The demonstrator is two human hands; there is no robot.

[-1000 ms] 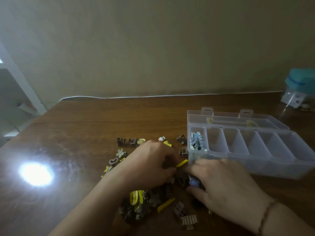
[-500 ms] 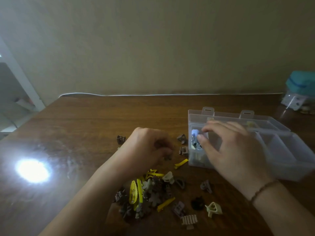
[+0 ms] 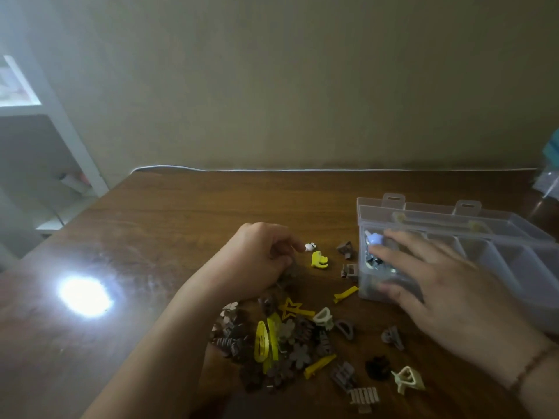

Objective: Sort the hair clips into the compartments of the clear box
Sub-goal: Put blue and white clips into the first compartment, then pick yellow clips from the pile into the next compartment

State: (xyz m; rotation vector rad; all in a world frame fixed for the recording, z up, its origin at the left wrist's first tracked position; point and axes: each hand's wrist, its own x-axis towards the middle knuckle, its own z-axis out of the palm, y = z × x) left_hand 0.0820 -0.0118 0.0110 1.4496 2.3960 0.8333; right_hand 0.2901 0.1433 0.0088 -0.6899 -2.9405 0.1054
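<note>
The clear box stands open at the right of the wooden table. Its leftmost compartment holds blue and silver clips, with a light blue clip on top. My right hand hovers over that compartment, fingers spread, index fingertip beside the blue clip. My left hand rests curled at the upper edge of the loose pile of brown and yellow clips. What lies under its fingers is hidden. A small white clip and a yellow clip lie just right of its fingertips.
The box's other compartments look empty. A cream claw clip and a black one lie near the front edge. A white cable runs along the table's back. A teal object stands at the far right, a white shelf to the left.
My right hand went from the pile to the box's leftmost compartment with the blue clip and now has its fingers spread. My left hand drew back, uncovering the white and yellow clips.
</note>
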